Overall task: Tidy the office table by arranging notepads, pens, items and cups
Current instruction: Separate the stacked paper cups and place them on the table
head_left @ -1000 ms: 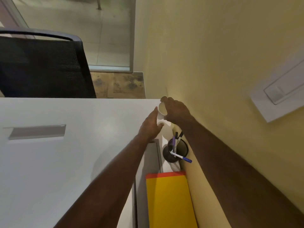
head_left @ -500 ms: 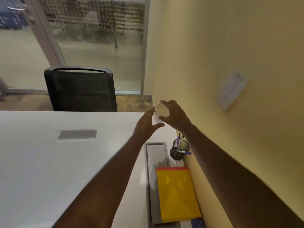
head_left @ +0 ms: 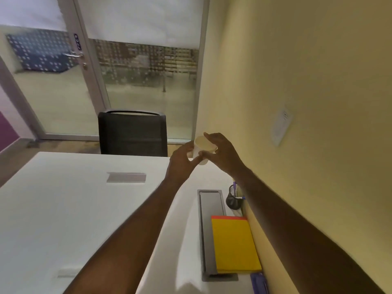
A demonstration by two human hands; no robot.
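Both my hands hold a white paper cup (head_left: 205, 146) in the air above the far right corner of the white table (head_left: 63, 209). My right hand (head_left: 222, 152) grips the cup from the right and over its rim, while my left hand (head_left: 182, 162) pinches its left side and bottom. The cup's mouth tilts toward me. A black pen holder (head_left: 233, 200) with pens stands by the wall below my right forearm. A yellow notepad (head_left: 233, 245) with a red top edge lies against the wall, nearer to me.
A grey cable tray lid (head_left: 209, 230) lies sunk in the table left of the notepad, and a second grey flap (head_left: 126, 177) sits mid-table. A black office chair (head_left: 132, 133) stands behind the table's far edge. The yellow wall (head_left: 307, 81) runs along the right. A blue-purple item (head_left: 258, 282) lies at the bottom right.
The cup has risen a little and tipped so that its open mouth shows, with both hands still on it. The camera has tilted up, bringing the chair and glass door into view.
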